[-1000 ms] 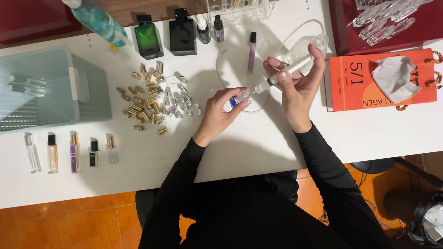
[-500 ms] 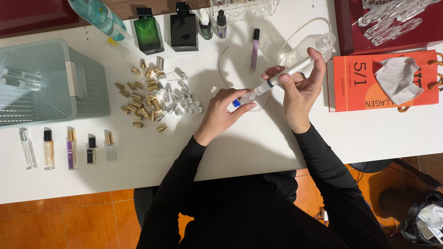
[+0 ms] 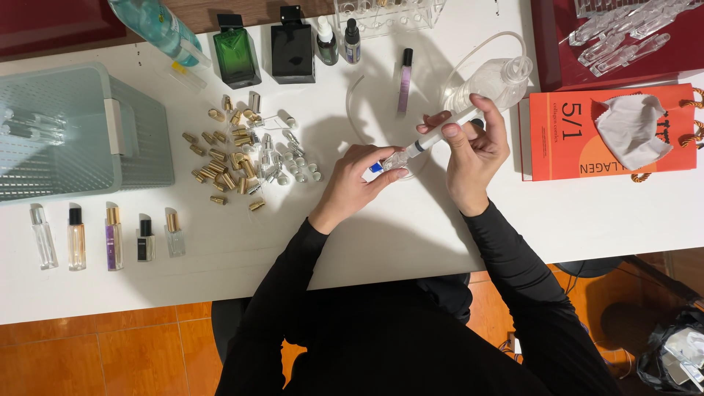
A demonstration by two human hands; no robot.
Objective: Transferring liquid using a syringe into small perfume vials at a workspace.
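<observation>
My right hand point(image 3: 473, 150) grips a clear syringe point(image 3: 440, 134) whose blue tip points down-left into a small clear glass vial point(image 3: 397, 159). My left hand point(image 3: 354, 178) pinches that vial on the white table point(image 3: 411, 227). Just left of the hands lies a heap of gold caps and small spray tops point(image 3: 246, 158). A clear plastic bottle point(image 3: 490, 81) lies on its side behind my right hand.
A pale green plastic basket point(image 3: 81, 132) sits at the left. Several small filled vials point(image 3: 110, 236) stand in a row near the front edge. Green and black perfume bottles point(image 3: 264, 51), dropper bottles, a purple tube point(image 3: 403, 79) stand at the back. An orange bag with a white cloth point(image 3: 609, 132) lies right.
Both hands stay together over the vial; the syringe has tilted a little lower toward it. The view has shifted slightly.
</observation>
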